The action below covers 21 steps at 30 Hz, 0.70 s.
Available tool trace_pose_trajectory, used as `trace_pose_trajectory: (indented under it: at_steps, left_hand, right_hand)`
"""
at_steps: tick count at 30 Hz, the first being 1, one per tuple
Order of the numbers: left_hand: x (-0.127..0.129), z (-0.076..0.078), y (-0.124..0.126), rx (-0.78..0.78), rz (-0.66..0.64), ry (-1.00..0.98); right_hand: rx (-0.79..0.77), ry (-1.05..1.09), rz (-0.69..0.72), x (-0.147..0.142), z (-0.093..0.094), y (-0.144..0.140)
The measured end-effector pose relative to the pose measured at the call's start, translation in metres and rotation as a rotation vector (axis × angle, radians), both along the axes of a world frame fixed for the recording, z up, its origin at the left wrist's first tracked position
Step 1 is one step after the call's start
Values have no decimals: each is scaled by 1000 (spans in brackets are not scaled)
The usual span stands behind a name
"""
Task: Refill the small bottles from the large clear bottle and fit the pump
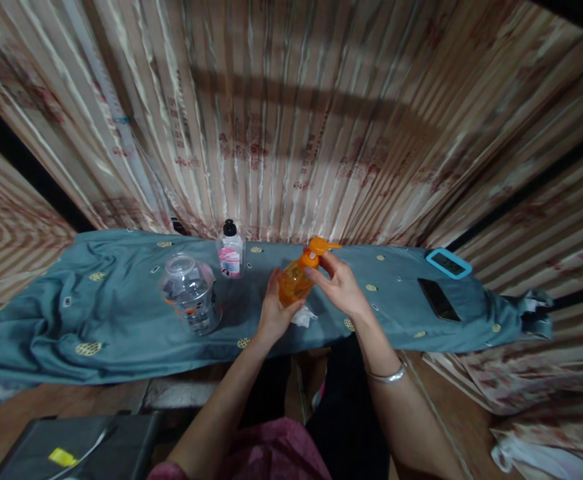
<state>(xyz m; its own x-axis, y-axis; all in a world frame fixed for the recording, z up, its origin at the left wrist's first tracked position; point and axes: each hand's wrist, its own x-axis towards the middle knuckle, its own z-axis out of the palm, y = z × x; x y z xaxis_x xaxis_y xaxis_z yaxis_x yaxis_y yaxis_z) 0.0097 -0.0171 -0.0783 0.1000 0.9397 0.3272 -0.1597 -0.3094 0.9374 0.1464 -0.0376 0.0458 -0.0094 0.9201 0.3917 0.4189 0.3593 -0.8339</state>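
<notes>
From the head camera, we see the orange bottle [295, 283] between our two hands, over the table [396, 313]. Our left hand [275, 312] is curled around its fat part, nearly closed. Our right hand [342, 285] is nearer the top, with thumb and finger bent around the neck [310, 258], just under the pump [318, 246]. The bottle leans: its long way runs from low by our left hand to up and right, away from us. We can't tell if its bottom touches the crumpled tissue [302, 317] below.
</notes>
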Motion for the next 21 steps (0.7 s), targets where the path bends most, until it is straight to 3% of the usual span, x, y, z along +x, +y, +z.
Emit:
trace_pose_trajectory:
  at_steps: [6, 12, 14, 18, 21]
  left_hand:
    - [-1, -2, 0, -33, -22, 13]
    - [-2, -2, 0, 8, 15, 45]
    - [-1, -2, 0, 0, 11, 42]
    - [-1, -4, 1, -14, -5, 23]
    - [-1, -5, 1, -12, -2, 19]
  right_hand:
    - [-14, -16, -208, -8, 1, 0]
    - [2, -22, 7, 1, 2, 0]
    - [1, -21, -24, 0, 1, 1]
    - [-19, -32, -222, -8, 4, 0]
    - [-32, -59, -145, -6, 8, -2]
